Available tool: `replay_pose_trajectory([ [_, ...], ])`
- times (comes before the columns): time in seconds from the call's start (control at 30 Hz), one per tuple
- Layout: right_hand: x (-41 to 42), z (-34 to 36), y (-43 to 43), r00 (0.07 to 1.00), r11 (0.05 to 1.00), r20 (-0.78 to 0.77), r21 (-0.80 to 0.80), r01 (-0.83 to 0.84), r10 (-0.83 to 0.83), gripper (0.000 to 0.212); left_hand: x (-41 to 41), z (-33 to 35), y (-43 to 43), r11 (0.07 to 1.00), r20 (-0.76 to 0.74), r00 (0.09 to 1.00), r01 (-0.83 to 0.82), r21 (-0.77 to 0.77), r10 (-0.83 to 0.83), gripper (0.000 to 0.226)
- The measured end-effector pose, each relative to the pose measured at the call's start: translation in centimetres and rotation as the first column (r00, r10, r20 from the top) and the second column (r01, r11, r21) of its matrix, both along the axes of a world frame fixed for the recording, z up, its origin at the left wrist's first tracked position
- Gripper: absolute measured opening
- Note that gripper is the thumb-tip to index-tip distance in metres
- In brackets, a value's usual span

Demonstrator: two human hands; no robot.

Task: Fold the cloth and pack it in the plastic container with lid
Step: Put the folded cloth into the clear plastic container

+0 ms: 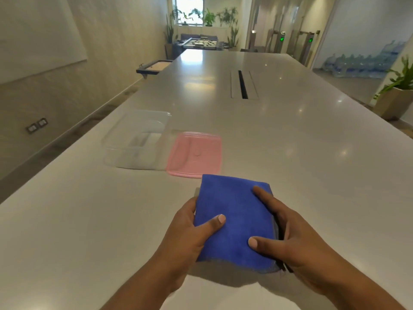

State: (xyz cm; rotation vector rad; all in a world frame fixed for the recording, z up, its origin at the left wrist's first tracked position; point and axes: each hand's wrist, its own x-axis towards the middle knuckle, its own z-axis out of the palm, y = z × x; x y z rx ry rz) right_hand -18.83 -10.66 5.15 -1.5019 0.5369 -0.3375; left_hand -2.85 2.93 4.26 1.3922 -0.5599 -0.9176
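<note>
Currently folded into a compact blue rectangle: cloth (234,222), held between both hands low in the centre of the head view, above the near part of the table (290,142). Looks lifted off the surface, judging by the shadow under its near edge. Near hem shows a grey stitched border; layered edges visible along the right side.

Left hand (190,229) clamped on the cloth's left edge: thumb lying on top of the fabric, remaining fingers hidden underneath. Right hand (288,238) clamped on the right edge: thumb pressing the top near the lower right, index finger stretched across the upper right corner, other fingers tucked behind the fold. Both forearms bare, entering from the bottom of the frame.

Just beyond the cloth's far edge, flat on the table: pink lid (195,153), its near rim almost meeting the cloth in this view; real gap cannot be judged. Immediately left of the lid, apparently touching it: clear plastic container (136,139), upright, open, nothing inside.

Further out on the glossy pale tabletop: a recessed cable slot (243,85) right of centre. Off the table's far left edge, a dark tray-like object (154,67). At the far end of the room, potted plants (207,17) by a bright window; stacked water bottles (357,63) along the right wall.
</note>
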Motion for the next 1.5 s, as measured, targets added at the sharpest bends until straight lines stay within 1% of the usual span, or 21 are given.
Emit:
replay_pose_trajectory([
  [0.1, 2.4, 1.0, 1.0, 0.999, 0.995, 0.006, -0.091, -0.034, 0.035, 0.094, 2.4, 1.0, 2.0, 0.995, 0.043, 0.996, -0.079, -0.057, 0.082, 0.054],
  [0.27, 8.1, 2.5, 3.0, 0.995, 0.987, 0.014, -0.131, -0.093, 0.096, 0.101, 7.7, 2.9, 5.3, 0.993, 0.157, 0.982, -0.096, -0.074, 0.107, 0.036],
  [0.47, 15.9, 4.1, 3.9, 0.992, 0.966, 0.003, -0.228, -0.120, 0.124, 0.103, 15.1, 5.0, 7.1, 0.991, 0.315, 0.941, -0.103, -0.090, 0.127, 0.044],
  [0.6, 22.3, 5.6, 3.2, 0.995, 0.944, -0.017, -0.316, -0.096, 0.095, 0.107, 21.3, 6.3, 6.2, 0.986, 0.400, 0.902, -0.136, -0.094, 0.162, 0.043],
  [0.73, 28.0, 7.7, 1.6, 0.995, 0.951, 0.002, -0.297, -0.093, 0.098, 0.101, 27.1, 7.6, 3.7, 0.980, 0.484, 0.853, -0.183, -0.078, 0.197, 0.040],
  [0.83, 31.6, 8.5, -0.6, 0.992, 0.921, -0.118, -0.379, -0.091, 0.050, 0.104, 30.2, 7.6, 1.6, 0.979, 0.526, 0.828, -0.201, -0.046, 0.194, 0.048],
  [0.87, 32.5, 8.7, -1.0, 0.979, 0.864, -0.205, -0.490, -0.115, 0.015, 0.107, 31.1, 7.1, 1.0, 0.974, 0.551, 0.810, -0.223, -0.023, 0.199, 0.055],
  [0.9, 33.1, 8.7, -1.3, 0.951, 0.733, -0.304, -0.658, -0.172, -0.049, 0.110, 31.9, 6.4, 0.6, 0.961, 0.596, 0.774, -0.275, 0.012, 0.214, 0.061],
  [0.93, 33.6, 8.5, -1.5, 0.915, 0.533, -0.373, -0.811, -0.242, -0.152, 0.107, 32.5, 5.4, 0.4, 0.934, 0.652, 0.720, -0.355, 0.049, 0.240, 0.064],
  [0.97, 34.0, 8.1, -1.5, 0.895, 0.299, -0.358, -0.913, -0.276, -0.268, 0.098, 32.8, 4.3, 0.4, 0.895, 0.696, 0.665, -0.440, 0.072, 0.271, 0.062],
  [1.0, 34.4, 7.8, -1.4, 0.898, 0.122, -0.283, -0.959, -0.256, -0.337, 0.083, 32.8, 3.1, 0.5, 0.861, 0.711, 0.634, -0.503, 0.080, 0.304, 0.059],
  [1.03, 34.9, 7.5, -1.4, 0.913, 0.047, -0.203, -0.979, -0.199, -0.355, 0.069, 32.5, 2.0, 0.7, 0.843, 0.694, 0.635, -0.533, 0.077, 0.338, 0.054],
  [1.1, 36.1, 6.7, -1.5, 0.936, 0.057, -0.120, -0.993, -0.107, -0.332, 0.046, 31.7, 0.2, 1.2, 0.847, 0.615, 0.685, -0.529, 0.050, 0.391, 0.046],
  [1.13, 36.8, 6.4, -1.5, 0.939, 0.080, -0.140, -0.990, -0.120, -0.316, 0.039, 31.2, -0.6, 1.3, 0.855, 0.572, 0.708, -0.518, 0.023, 0.413, 0.044],
  [1.2, 37.8, 6.0, -1.5, 0.913, 0.093, -0.285, -0.958, -0.270, -0.290, 0.031, 30.4, -1.5, 1.3, 0.846, 0.511, 0.719, -0.532, -0.032, 0.472, 0.043],
  [1.3, 38.8, 5.5, -0.6, 0.802, 0.118, -0.535, -0.843, -0.524, -0.266, 0.030, 29.3, -2.7, 1.4, 0.823, 0.451, 0.714, -0.561, -0.087, 0.535, 0.044],
  [1.33, 39.1, 5.3, -0.3, 0.767, 0.098, -0.577, -0.812, -0.575, -0.279, 0.032, 29.1, -3.0, 1.5, 0.821, 0.441, 0.714, -0.561, -0.105, 0.544, 0.047],
  [1.37, 39.4, 5.1, 0.0, 0.738, 0.049, -0.600, -0.785, -0.618, -0.308, 0.035, 28.8, -3.3, 1.6, 0.817, 0.439, 0.708, -0.564, -0.119, 0.553, 0.049],
  [1.43, 40.0, 5.0, 0.5, 0.690, -0.035, -0.625, -0.731, -0.681, -0.363, 0.044, 28.8, -3.5, 1.8, 0.806, 0.438, 0.694, -0.576, -0.140, 0.572, 0.044],
  [1.47, 40.4, 5.2, 0.5, 0.657, -0.026, -0.657, -0.700, -0.714, -0.370, 0.047, 28.9, -3.6, 1.8, 0.806, 0.441, 0.692, -0.574, -0.144, 0.572, 0.040],
  [1.5, 40.7, 5.3, 0.5, 0.614, 0.021, -0.704, -0.663, -0.748, -0.356, 0.046, 29.0, -3.6, 1.7, 0.810, 0.446, 0.694, -0.568, -0.142, 0.565, 0.037],
])
